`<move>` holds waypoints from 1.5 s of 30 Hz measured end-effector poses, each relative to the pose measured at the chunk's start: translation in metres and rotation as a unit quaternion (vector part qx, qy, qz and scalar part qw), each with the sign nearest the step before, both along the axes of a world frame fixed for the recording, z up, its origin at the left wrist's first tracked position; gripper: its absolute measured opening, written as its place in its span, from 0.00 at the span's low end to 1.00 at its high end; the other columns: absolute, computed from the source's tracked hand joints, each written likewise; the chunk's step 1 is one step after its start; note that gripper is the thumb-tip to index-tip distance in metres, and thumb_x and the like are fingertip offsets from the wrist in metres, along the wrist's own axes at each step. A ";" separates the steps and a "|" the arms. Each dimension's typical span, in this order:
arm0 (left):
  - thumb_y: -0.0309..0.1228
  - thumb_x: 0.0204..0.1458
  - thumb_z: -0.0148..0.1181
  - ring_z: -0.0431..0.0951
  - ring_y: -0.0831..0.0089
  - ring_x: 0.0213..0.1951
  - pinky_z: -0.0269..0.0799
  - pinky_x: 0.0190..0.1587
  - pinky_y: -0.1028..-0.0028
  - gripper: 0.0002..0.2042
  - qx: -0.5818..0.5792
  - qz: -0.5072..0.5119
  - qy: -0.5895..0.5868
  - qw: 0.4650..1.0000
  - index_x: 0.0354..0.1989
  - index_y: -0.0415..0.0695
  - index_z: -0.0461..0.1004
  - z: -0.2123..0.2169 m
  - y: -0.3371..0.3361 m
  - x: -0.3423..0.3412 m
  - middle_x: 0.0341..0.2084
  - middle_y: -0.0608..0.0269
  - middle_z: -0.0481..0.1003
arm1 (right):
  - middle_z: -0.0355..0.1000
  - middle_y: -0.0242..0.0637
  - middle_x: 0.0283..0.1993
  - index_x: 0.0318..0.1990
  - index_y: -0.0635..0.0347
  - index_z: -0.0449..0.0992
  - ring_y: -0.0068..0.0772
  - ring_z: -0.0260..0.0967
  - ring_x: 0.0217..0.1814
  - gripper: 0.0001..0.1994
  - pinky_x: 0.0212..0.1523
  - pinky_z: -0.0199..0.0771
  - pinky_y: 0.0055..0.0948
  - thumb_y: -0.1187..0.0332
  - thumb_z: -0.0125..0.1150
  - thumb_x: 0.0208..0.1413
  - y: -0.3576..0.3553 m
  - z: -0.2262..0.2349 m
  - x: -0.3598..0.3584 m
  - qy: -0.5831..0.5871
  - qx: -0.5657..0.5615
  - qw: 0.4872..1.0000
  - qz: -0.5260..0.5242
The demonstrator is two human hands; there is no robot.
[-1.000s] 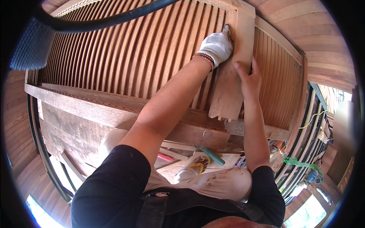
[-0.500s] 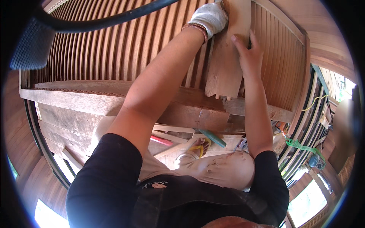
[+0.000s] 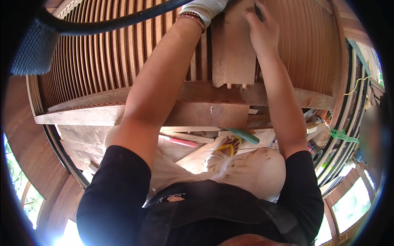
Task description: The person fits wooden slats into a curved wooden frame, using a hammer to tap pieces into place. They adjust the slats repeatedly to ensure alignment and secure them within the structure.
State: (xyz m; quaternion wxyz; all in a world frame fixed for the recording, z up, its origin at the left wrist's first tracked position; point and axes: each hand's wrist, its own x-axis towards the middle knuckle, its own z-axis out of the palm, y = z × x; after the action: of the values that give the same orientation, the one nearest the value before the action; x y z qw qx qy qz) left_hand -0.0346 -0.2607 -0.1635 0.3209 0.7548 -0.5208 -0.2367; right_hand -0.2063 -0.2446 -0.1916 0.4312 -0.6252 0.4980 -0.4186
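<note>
Left hand: my left hand [image 3: 204, 7], in a white knit glove with a brown bead bracelet at the wrist, sits at the top edge of the view against the upper left of the board; whether its fingers are closed on it I cannot tell.
Right hand: my bare right hand [image 3: 259, 29] lies on the board's upper right edge, fingers curled around that edge, gripping it.
Board: the short, flat, light-brown wooden board [image 3: 234, 49] stands upright between both hands, pressed against the slats, with small pegs at its lower end just above the beam.
Slats: a curved wall of thin reddish wooden slats [image 3: 102, 57] runs behind the board.
Beam: a thick horizontal timber beam [image 3: 123, 110] crosses below it.
Lower down: a green-handled tool [image 3: 242, 135] lies near my knee.
</note>
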 end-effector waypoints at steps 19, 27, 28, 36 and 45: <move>0.50 0.51 0.70 0.79 0.64 0.49 0.75 0.52 0.71 0.34 -0.036 -0.092 0.014 0.995 0.57 0.37 0.69 -0.053 -0.042 0.022 0.48 0.53 0.79 | 0.63 0.46 0.66 0.48 0.62 0.77 0.57 0.61 0.69 0.34 0.65 0.69 0.49 0.60 0.83 0.29 0.159 0.022 -0.093 0.144 -0.196 0.946 0.215; 0.48 0.55 0.67 0.77 0.62 0.53 0.74 0.55 0.70 0.35 -0.033 -0.110 -0.037 0.993 0.63 0.35 0.63 -0.061 -0.050 0.021 0.54 0.49 0.74 | 0.64 0.50 0.65 0.50 0.61 0.70 0.57 0.63 0.68 0.40 0.63 0.71 0.49 0.64 0.85 0.24 0.161 0.015 -0.094 0.112 -0.157 0.964 0.182; 0.47 0.55 0.66 0.77 0.62 0.53 0.73 0.55 0.69 0.36 -0.034 -0.111 -0.044 0.992 0.63 0.35 0.62 -0.061 -0.050 0.021 0.55 0.49 0.74 | 0.64 0.50 0.65 0.50 0.61 0.70 0.57 0.63 0.68 0.40 0.63 0.71 0.49 0.64 0.85 0.24 0.160 0.015 -0.094 0.118 -0.159 0.962 0.187; 0.45 0.59 0.63 0.75 0.60 0.57 0.72 0.58 0.68 0.37 -0.054 -0.195 -0.321 0.925 0.69 0.33 0.55 -0.046 -0.027 0.035 0.61 0.45 0.69 | 0.65 0.49 0.64 0.47 0.61 0.70 0.58 0.65 0.66 0.39 0.64 0.69 0.50 0.65 0.85 0.21 0.157 0.016 -0.090 0.094 -0.153 0.965 0.191; 0.58 0.47 0.68 0.54 0.38 0.70 0.51 0.73 0.58 0.58 0.153 -0.017 -0.176 0.972 0.76 0.39 0.37 0.036 0.020 -0.057 0.71 0.29 0.47 | 0.66 0.48 0.57 0.45 0.65 0.71 0.59 0.66 0.64 0.37 0.65 0.68 0.57 0.65 0.84 0.22 0.156 0.012 -0.095 0.130 -0.170 0.958 0.190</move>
State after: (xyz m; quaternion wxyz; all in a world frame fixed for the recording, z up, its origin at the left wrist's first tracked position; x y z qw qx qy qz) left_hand -0.0913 -0.2411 -0.1271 0.1006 0.8160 -0.5392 -0.1825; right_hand -0.3015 -0.0887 -0.1792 0.3214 -0.8212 0.3434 -0.3231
